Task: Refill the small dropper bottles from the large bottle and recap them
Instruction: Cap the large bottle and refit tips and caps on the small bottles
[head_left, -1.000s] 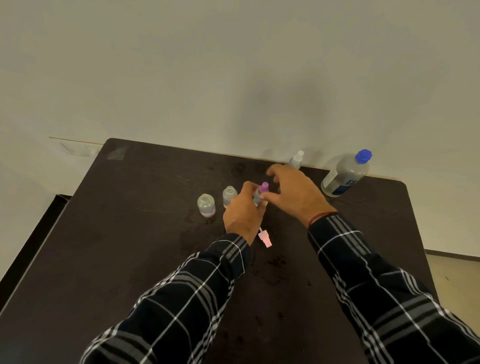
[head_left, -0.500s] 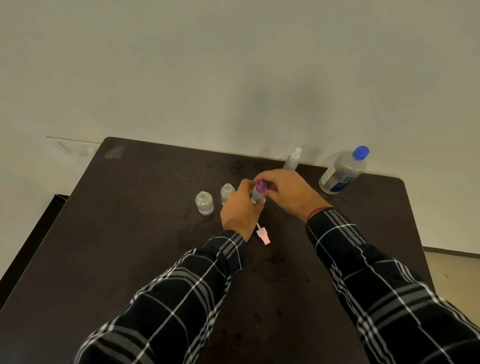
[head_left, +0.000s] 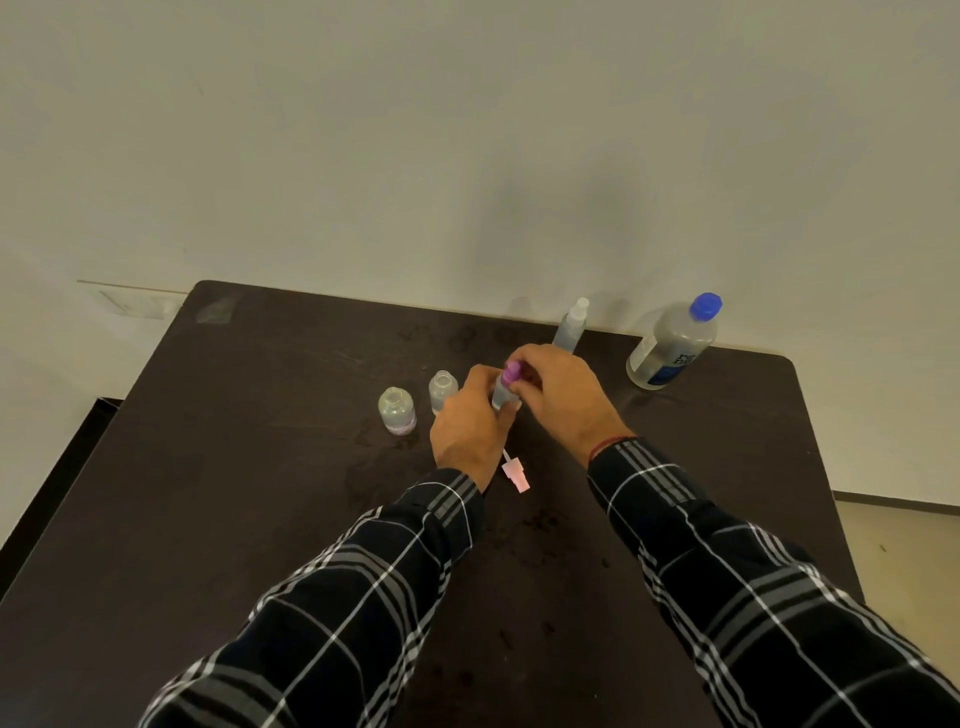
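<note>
My left hand (head_left: 470, 421) grips a small clear dropper bottle (head_left: 502, 395) upright at the middle of the dark table (head_left: 208, 519). My right hand (head_left: 563, 395) pinches the purple cap (head_left: 512, 371) on top of that bottle. Two uncapped small bottles (head_left: 397, 410) (head_left: 442, 389) stand just left of my hands. A pink dropper cap (head_left: 514, 474) lies on the table below my left hand. A capped small bottle with a white tip (head_left: 571, 325) stands behind my right hand. The large bottle with a blue cap (head_left: 672, 343) stands at the back right.
A pale wall runs along the table's far edge. Small wet spots (head_left: 540, 525) mark the tabletop near my sleeves. The table's right edge drops to a light floor (head_left: 904, 551).
The fingers of my right hand have closed over the purple cap from above. My left hand keeps its hold on the bottle.
</note>
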